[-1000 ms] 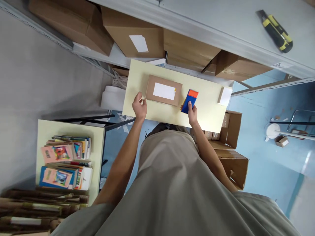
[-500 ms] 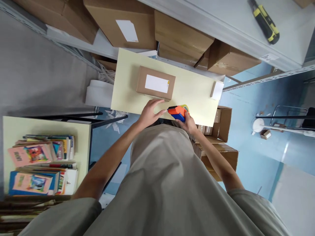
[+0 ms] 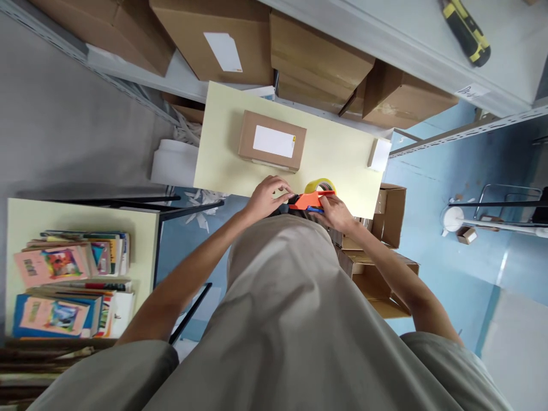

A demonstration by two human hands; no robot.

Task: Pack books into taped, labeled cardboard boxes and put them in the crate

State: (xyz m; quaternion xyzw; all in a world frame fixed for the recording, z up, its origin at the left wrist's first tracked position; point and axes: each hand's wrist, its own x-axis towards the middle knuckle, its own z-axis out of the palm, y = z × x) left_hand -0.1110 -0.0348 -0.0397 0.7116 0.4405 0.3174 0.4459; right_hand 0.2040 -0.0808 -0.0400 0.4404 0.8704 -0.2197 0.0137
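An orange and blue tape dispenser (image 3: pixel 309 201) with a yellowish tape roll (image 3: pixel 320 186) is held at the near edge of the pale yellow table (image 3: pixel 342 165). My right hand (image 3: pixel 336 213) grips its handle from below. My left hand (image 3: pixel 268 197) touches the dispenser's front end with fingertips curled. A closed cardboard box (image 3: pixel 272 141) with a white label lies flat on the table just beyond my left hand.
A small white-topped block (image 3: pixel 379 154) sits at the table's right end. Large cartons (image 3: pixel 317 63) fill the shelf behind. A yellow and black utility knife (image 3: pixel 467 31) lies on the upper shelf. Stacked books (image 3: pixel 68 285) cover a second table at left. Open cartons (image 3: pixel 387 214) stand below right.
My right hand lifted the tape dispenser from the table and drew it to the near edge. My left hand left the box's left side and came to the dispenser's front.
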